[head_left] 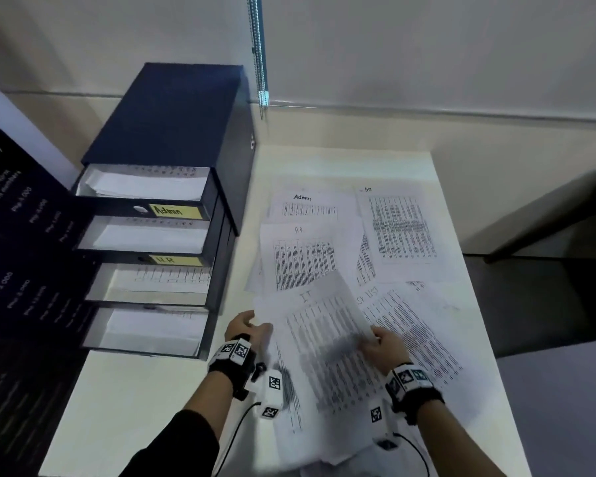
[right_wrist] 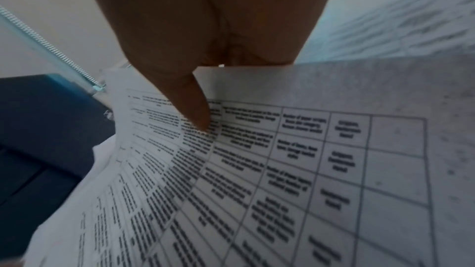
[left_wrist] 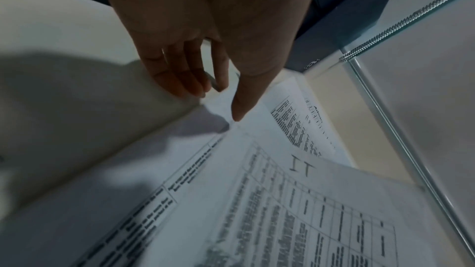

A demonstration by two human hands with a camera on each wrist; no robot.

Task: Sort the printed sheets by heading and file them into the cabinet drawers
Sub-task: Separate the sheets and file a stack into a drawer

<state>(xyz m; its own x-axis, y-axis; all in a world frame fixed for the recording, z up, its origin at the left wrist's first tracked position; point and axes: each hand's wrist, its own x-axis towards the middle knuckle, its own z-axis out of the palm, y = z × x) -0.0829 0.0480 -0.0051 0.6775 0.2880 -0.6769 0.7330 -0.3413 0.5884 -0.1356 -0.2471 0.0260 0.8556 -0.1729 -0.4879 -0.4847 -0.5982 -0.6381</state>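
A sheet headed IT (head_left: 324, 325) is lifted off the pile near the table's front. My right hand (head_left: 381, 339) pinches its right edge; in the right wrist view the thumb (right_wrist: 196, 109) presses on the printed table of the sheet (right_wrist: 257, 149) and the fingers are hidden beneath. My left hand (head_left: 252, 325) is at the sheet's left corner, fingers relaxed. In the left wrist view its thumb tip (left_wrist: 237, 116) is at the corner of the IT sheet (left_wrist: 303, 166). The dark blue cabinet (head_left: 172, 115) stands to the left with its drawers pulled out.
The top drawer is labelled Admin (head_left: 174, 211), the second HR (head_left: 174, 259); the two lower drawers (head_left: 152, 328) show no readable label. All hold paper. An Admin sheet (head_left: 307, 204), two HR sheets (head_left: 303, 259) and a task list sheet (head_left: 413, 332) lie on the white table (head_left: 135, 407).
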